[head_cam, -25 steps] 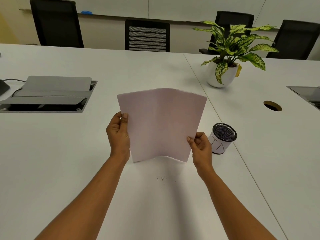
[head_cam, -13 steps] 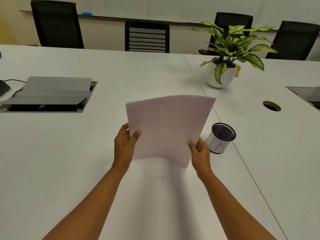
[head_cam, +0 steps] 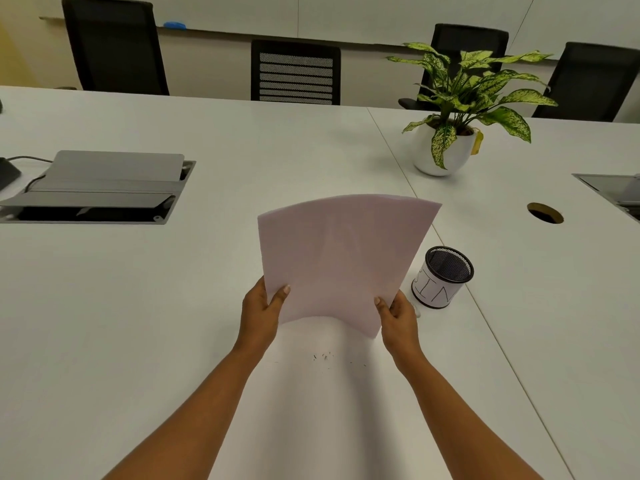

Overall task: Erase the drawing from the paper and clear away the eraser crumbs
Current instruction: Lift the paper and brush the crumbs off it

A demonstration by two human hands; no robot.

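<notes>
In the head view, a sheet of paper point(head_cam: 339, 258) is held up off the white bench point(head_cam: 138, 306) in the centre of the frame, gripped at its two lower corners. The left hand point(head_cam: 259, 313) is clamped on the lower left corner, with the thumb laid over the near face and the fingers hidden behind the sheet. The right hand point(head_cam: 398, 317) is pinched on the lower right corner in the same way, thumb in front. The sheet is bowed across its width and its upper edge is curved. The face turned toward the camera is seen as blank, and no drawing can be made out on it.

Below the sheet, between the two forearms, a small scatter of dark eraser crumbs point(head_cam: 325, 357) is seen lying on the bench surface, apart from the paper.

Just right of the right hand, a black mesh pen cup point(head_cam: 441, 278) wrapped in a white hand-lettered label is set upright on the bench. A potted plant point(head_cam: 460, 109) in a white pot is placed at the upper right. A grey cable box point(head_cam: 100, 188) with its flap raised is set into the bench at the left, and a round cable hole point(head_cam: 545, 213) is seen at the right. Black office chairs point(head_cam: 114, 46) are lined up along the top of the frame.
</notes>
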